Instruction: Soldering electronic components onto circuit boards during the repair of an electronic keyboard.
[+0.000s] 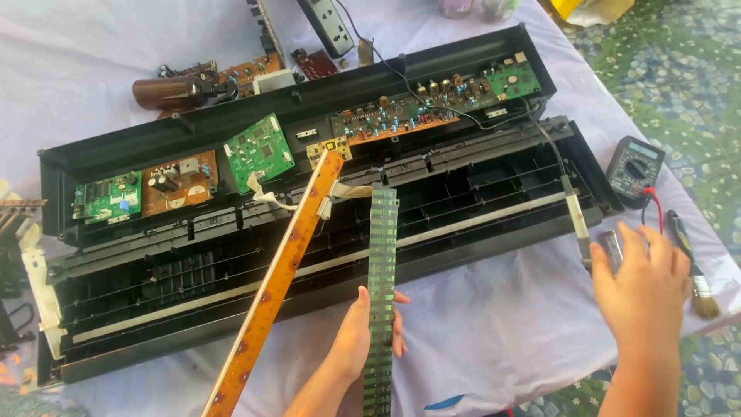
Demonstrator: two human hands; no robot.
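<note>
My left hand [356, 336] grips a long narrow green circuit strip [381, 255], held upright over the front of an opened black keyboard case [432, 208]. A long brown circuit strip [278, 282] leans diagonally to the left of it, joined by a ribbon cable. My right hand [644, 282] rests on the white cloth at the right, fingers spread over a small silver object [611, 249] beside a soldering iron [577, 220]. I cannot tell whether the fingers grip anything.
Several green and brown circuit boards [258, 150] sit in the case's rear half. A black multimeter [634, 168] with red lead and a paintbrush [695, 270] lie at the right. A power strip [328, 23], loose boards and a brown cylinder [166, 91] lie behind.
</note>
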